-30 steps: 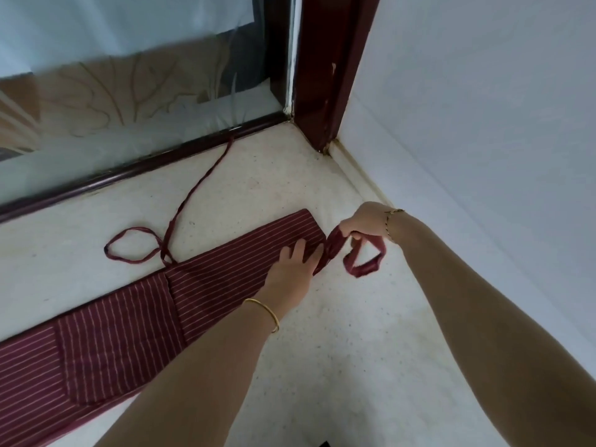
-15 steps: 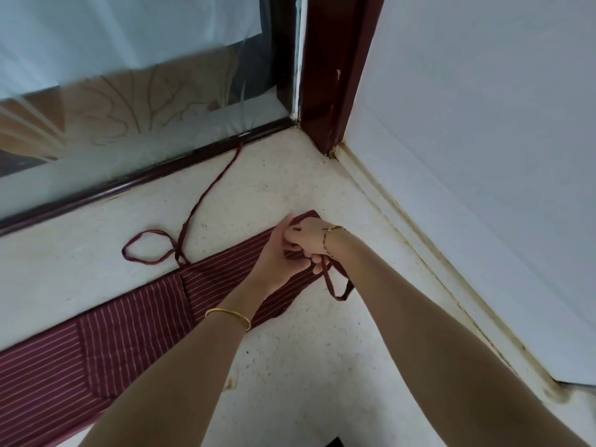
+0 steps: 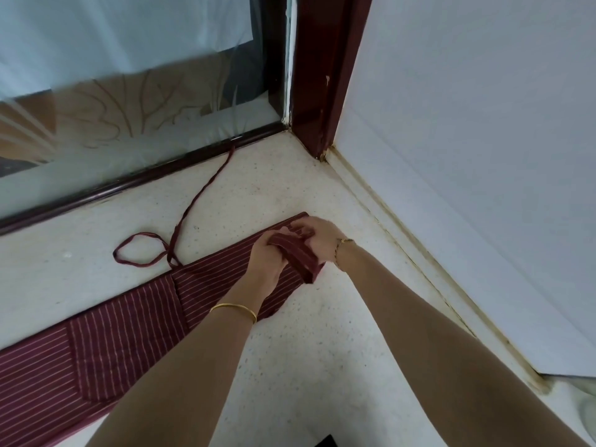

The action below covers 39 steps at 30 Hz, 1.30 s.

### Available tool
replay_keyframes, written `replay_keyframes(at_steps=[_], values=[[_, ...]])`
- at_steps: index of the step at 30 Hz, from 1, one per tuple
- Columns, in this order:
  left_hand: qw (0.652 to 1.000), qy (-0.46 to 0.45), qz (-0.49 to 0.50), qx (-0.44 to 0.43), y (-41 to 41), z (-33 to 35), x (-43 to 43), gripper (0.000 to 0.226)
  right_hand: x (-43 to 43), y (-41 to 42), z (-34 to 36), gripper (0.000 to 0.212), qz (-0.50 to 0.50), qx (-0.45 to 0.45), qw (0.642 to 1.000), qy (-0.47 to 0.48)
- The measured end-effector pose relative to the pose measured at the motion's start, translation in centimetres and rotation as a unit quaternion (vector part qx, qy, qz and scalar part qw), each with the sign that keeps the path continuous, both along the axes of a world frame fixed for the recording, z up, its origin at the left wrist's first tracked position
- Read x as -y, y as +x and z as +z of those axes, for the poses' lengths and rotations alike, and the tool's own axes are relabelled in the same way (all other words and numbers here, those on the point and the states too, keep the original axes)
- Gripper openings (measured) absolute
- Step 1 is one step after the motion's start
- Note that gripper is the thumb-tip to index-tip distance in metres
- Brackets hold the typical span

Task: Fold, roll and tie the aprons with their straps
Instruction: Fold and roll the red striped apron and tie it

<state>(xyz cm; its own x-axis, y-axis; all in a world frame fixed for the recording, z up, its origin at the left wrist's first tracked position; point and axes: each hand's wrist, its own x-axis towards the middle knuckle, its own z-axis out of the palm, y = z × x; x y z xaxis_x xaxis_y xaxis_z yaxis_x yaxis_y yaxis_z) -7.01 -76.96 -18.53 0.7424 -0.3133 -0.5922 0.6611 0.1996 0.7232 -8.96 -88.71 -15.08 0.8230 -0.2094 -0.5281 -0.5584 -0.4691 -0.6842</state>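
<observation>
Apron (image 3: 106, 333) — maroon with white stripes, folded into a long band, flat on the speckled floor (image 3: 290, 366), lower left to centre.
Strap (image 3: 142, 250) — looped on the floor beyond the band, tail trailing to the window frame (image 3: 129, 185).
Left hand (image 3: 267, 258) — I see fingers curled round the band's rolled end.
Right hand (image 3: 321, 240) — curled, gripping the same roll from its far side.

your right hand (image 3: 317, 237) has swung in to join your left hand (image 3: 267, 257); together they have lifted and turned over the end of the maroon striped cloth apron (image 3: 129, 324).
</observation>
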Motion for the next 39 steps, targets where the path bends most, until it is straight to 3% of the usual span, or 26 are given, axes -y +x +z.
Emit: replay_keyframes(at_steps=[1,3,6,11,14,16,18,21,23,25,31,32,35,36,39], values=[[1.000,-0.007,0.006,-0.025,0.0,0.1,0.0,0.024,-0.2,-0.5,-0.5,0.050,0.054,-0.009,0.998,0.002],[0.999,0.008,-0.017,-0.046,0.1,-0.2,-0.2,0.024,-0.2,-1.1,-2.2,0.032,0.125,0.005,0.989,-0.084],[0.999,0.036,-0.002,-0.035,0.0,-0.2,-1.0,0.018,0.0,-1.5,-4.0,0.015,0.115,0.012,0.965,-0.235],[0.992,0.098,0.073,-0.027,-0.3,-1.3,-4.2,0.018,1.0,-3.0,-5.9,0.022,0.069,0.032,0.965,-0.251],[0.982,0.129,0.120,-0.061,-0.6,-2.1,-6.0,0.003,1.5,-3.6,-6.7,0.031,0.036,0.056,0.961,-0.268],[0.972,0.200,0.120,-0.033,-0.8,-2.5,-6.9,0.019,1.7,-3.7,-6.9,0.040,0.020,0.059,0.965,-0.256],[0.938,0.340,0.053,0.046,-1.1,-2.7,-7.7,0.031,1.9,-3.7,-6.9,0.050,-0.021,0.059,0.972,-0.225],[0.827,0.526,-0.113,0.161,-1.8,-2.5,-8.2,0.027,2.0,-3.3,-6.6,0.051,-0.133,0.050,0.973,-0.180],[0.772,0.581,-0.166,0.199,-2.0,-2.6,-8.2,0.024,1.8,-2.9,-6.5,0.047,-0.171,0.036,0.970,-0.170],[0.763,0.583,-0.186,0.209,-2.1,-2.9,-8.2,0.020,1.7,-2.7,-6.6,0.048,-0.162,0.019,0.973,-0.165],[0.817,0.524,-0.189,0.150,-1.9,-2.7,-8.6,0.016,2.1,-2.2,-7.0,0.032,-0.156,-0.017,0.976,-0.148],[0.808,0.539,-0.188,0.146,-1.9,-2.3,-8.6,0.019,2.1,-2.3,-7.1,0.032,-0.154,-0.020,0.977,-0.143],[0.664,0.664,-0.205,0.276,-2.6,-2.3,-8.6,0.027,2.0,-2.2,-7.1,0.017,-0.168,-0.003,0.977,-0.128],[0.638,0.660,-0.196,0.345,-2.8,-2.4,-8.4,0.027,1.8,-2.2,-6.9,0.017,-0.181,0.004,0.977,-0.116],[0.664,0.500,-0.253,0.495,-3.3,-3.1,-7.4,0.032,1.6,-2.2,-6.6,0.021,-0.227,0.021,0.971,-0.074]])
